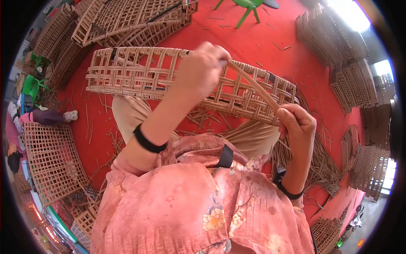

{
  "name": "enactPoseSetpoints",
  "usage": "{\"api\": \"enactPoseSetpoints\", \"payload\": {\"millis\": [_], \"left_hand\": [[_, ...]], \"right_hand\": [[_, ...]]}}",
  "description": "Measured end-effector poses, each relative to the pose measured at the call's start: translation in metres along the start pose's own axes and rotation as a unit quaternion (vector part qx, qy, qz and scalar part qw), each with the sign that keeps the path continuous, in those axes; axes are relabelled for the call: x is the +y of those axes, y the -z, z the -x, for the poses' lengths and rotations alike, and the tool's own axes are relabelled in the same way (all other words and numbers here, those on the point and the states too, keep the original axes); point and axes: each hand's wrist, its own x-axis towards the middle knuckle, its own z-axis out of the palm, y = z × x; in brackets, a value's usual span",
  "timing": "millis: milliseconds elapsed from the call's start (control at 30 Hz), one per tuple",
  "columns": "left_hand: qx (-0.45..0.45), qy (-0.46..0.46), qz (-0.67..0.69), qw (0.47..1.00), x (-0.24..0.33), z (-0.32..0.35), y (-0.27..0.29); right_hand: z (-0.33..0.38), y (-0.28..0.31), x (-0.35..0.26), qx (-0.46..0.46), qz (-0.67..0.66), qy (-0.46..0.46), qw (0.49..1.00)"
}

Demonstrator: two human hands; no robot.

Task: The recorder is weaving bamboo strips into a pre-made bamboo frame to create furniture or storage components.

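Note:
A long, open-weave wicker basket (129, 89) lies across my knees, its rim wrapped with cane and bound with black patches. My left hand (201, 70), slightly smeared by motion, is raised over the basket's middle, fingers closed at one end of a flat tan cane strip (256, 86). A small dark spot shows at those fingertips, too unclear to name. From there the strip runs taut and slanting down to the right, above the weave. At the basket's right end my right hand (298, 120) pinches the strip between thumb and fingers.
Larger woven frames (135, 21) stand at the far left, and stacked wicker panels (334, 38) line the right. Loose cane strands (323, 165) lie by my right side. Cane scraps litter the red floor (237, 38). A green stool (247, 6) stands ahead; another person (42, 116) is at left.

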Motion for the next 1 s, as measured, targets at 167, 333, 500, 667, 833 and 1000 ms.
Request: {"api": "enactPoseSetpoints", "payload": {"millis": [167, 333, 500, 667, 833, 1000], "left_hand": [[-0.039, -0.03, -0.044, 0.998, -0.008, 0.013, -0.033], [-0.039, -0.004, -0.11, 0.993, -0.002, 0.011, -0.019], [-0.064, 0.026, -0.124, 0.99, 0.003, 0.014, -0.019], [-0.017, 0.156, 0.141, 0.978, -0.006, 0.011, -0.011], [0.036, 0.165, 0.108, 0.98, -0.025, 0.021, -0.001], [0.063, 0.037, -0.121, 0.99, -0.027, 0.032, 0.0]], "right_hand": [[0.007, -0.014, 0.014, 0.012, 0.04, -0.058, 0.997], [-0.007, -0.016, 0.03, 0.023, 0.09, -0.019, 0.996], [-0.02, -0.004, 0.045, -0.025, -0.019, -0.104, 0.994], [-0.029, -0.012, 0.044, -0.023, 0.013, -0.079, 0.997], [-0.045, -0.034, 0.02, -0.047, 0.12, 0.004, 0.992], [-0.057, -0.031, 0.022, -0.061, 0.114, 0.026, 0.991]]}}
